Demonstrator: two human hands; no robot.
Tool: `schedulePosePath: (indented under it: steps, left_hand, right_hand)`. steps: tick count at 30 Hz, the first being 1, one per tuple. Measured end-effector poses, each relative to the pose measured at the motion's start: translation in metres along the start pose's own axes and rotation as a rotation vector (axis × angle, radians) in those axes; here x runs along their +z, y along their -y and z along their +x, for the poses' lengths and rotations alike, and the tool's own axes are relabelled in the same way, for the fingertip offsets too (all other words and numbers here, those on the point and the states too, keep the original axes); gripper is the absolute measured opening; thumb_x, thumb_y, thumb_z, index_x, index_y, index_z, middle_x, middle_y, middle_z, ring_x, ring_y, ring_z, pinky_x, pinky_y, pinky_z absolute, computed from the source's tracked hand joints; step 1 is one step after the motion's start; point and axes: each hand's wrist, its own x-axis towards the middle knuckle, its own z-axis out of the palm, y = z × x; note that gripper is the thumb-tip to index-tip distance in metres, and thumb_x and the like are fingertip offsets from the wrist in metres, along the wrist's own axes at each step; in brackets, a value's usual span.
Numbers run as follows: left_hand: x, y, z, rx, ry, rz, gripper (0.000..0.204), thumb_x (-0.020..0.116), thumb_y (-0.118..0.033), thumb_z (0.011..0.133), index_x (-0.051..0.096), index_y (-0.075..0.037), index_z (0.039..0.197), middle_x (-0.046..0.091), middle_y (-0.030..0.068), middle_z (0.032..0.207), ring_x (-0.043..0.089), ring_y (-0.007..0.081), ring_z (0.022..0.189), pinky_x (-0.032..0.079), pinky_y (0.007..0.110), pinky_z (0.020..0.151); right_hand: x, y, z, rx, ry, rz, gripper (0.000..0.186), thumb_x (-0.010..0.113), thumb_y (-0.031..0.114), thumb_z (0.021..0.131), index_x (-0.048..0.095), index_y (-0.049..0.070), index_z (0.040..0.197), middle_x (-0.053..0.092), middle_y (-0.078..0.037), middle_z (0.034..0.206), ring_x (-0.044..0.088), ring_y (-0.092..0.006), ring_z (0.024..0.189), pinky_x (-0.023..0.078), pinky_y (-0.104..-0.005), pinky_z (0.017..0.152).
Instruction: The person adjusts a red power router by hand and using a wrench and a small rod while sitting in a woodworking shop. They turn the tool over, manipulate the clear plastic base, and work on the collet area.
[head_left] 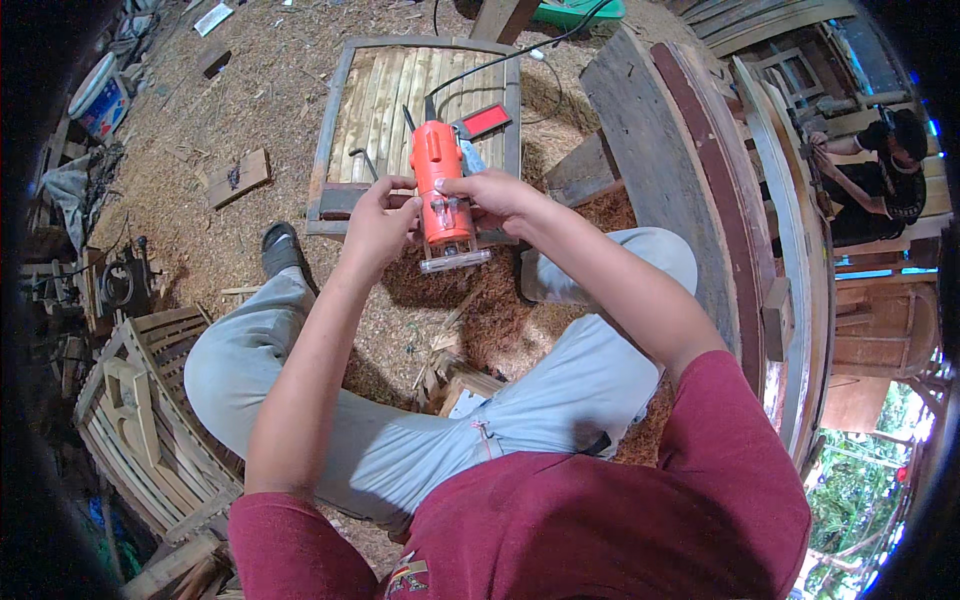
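An orange trim router (440,180) with a clear base plate lies in front of me, its base turned toward my body. Its back end and black cord are over a slatted wooden panel (385,100) in a grey frame. My left hand (385,222) is closed on the router's left side near the base, fingers curled and thumb against the housing. From the right, my right hand (497,200) grips it, thumb on top and the other fingers partly hidden. A thin bent metal rod (362,160) is beside my left hand. A red flat rectangular piece (486,120) lies on the panel.
Wood shavings cover the floor. Long boards (665,170) stand along my right side, with another person (880,175) beyond them. A slatted wooden piece (160,420) is at lower left. A loose wood block (240,178) and a white bucket (98,95) are farther left.
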Motion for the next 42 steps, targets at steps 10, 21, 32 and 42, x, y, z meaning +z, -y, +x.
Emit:
schedulePosePath:
  steps: [10,21,32,42]
  left_hand:
    - [0.004,-0.001,-0.003,0.051,-0.026,-0.038,0.034,0.067,-0.01,0.1,0.063,-0.002,0.133,0.071,0.0077,0.11,0.067,0.0107,0.084,0.057,0.027,0.068]
    - [0.003,0.009,0.001,0.083,-0.007,-0.039,0.036,0.067,-0.008,0.099,0.063,0.001,0.134,0.069,0.0102,0.116,0.069,0.0129,0.088,0.059,0.027,0.07]
    - [0.0,0.004,0.004,0.023,-0.006,0.021,0.037,0.065,-0.009,0.103,0.059,-0.001,0.138,0.067,0.0063,0.119,0.065,0.0109,0.09,0.059,0.027,0.076]
    - [-0.003,0.005,0.005,-0.044,0.017,-0.009,0.037,0.065,-0.01,0.102,0.057,-0.002,0.138,0.066,0.0076,0.116,0.065,0.0129,0.094,0.059,0.029,0.078]
  right_hand:
    - [-0.001,0.0,0.008,-0.014,-0.01,-0.01,0.044,0.076,0.025,0.093,0.064,0.001,0.128,0.074,-0.01,0.103,0.075,-0.0205,0.084,0.061,-0.0376,0.073]
    - [-0.003,-0.001,0.006,-0.01,0.001,-0.085,0.046,0.074,0.033,0.096,0.064,0.002,0.129,0.075,-0.01,0.11,0.076,-0.0194,0.093,0.062,-0.0385,0.08]
    - [0.001,0.001,0.02,-0.019,-0.001,-0.024,0.046,0.076,0.024,0.092,0.062,-0.001,0.129,0.074,-0.013,0.11,0.076,-0.0251,0.09,0.062,-0.0428,0.075]
    - [0.001,-0.004,0.025,-0.011,-0.009,-0.11,0.046,0.075,0.029,0.095,0.064,0.001,0.129,0.074,-0.013,0.11,0.075,-0.0256,0.091,0.061,-0.0465,0.077]
